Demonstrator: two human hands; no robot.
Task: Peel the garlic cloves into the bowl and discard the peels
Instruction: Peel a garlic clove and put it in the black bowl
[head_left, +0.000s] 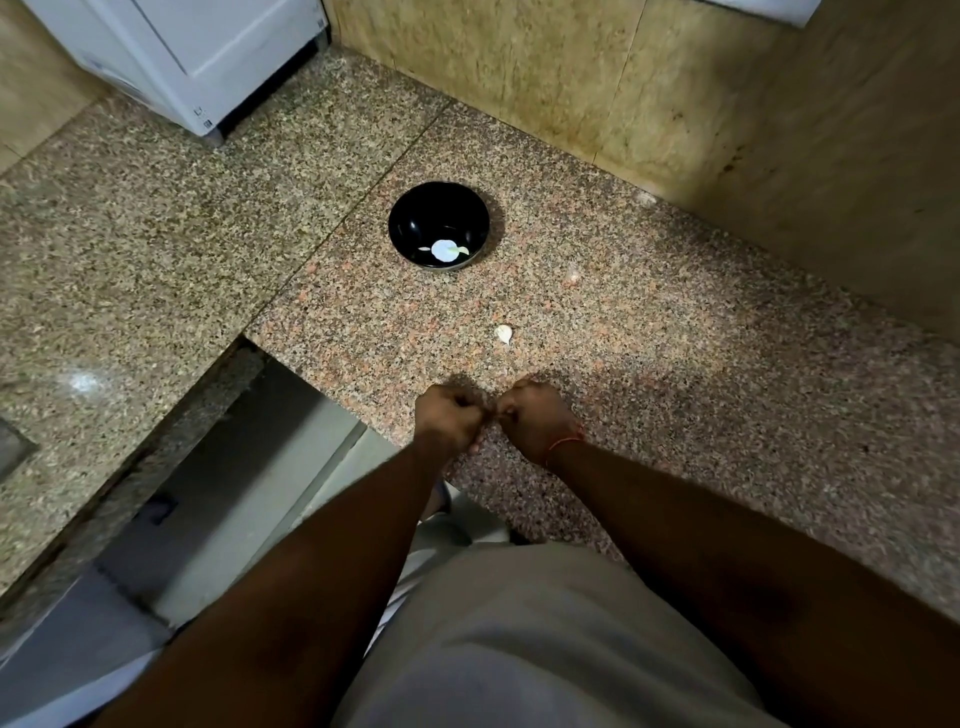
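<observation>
Lying loose on the speckled granite counter (675, 364), one pale, teardrop-shaped garlic clove (504, 333) sits between the hands and the bowl, touching neither. Nearer the counter's front edge, the left hand (451, 418) and right hand (535, 418) meet knuckle to knuckle, fingers curled tight and fingertips pressed together over something too small and hidden to make out. A thin orange thread (563, 442) circles the right wrist. Farther back stands the round, glossy black bowl (415, 218), holding a few pale pieces near its bottom. A faint pinkish scrap (571, 279) lies on the stone to the bowl's right. A white appliance (182, 57) stands at the counter's far left, against mottled tan wall tiles (519, 67).
</observation>
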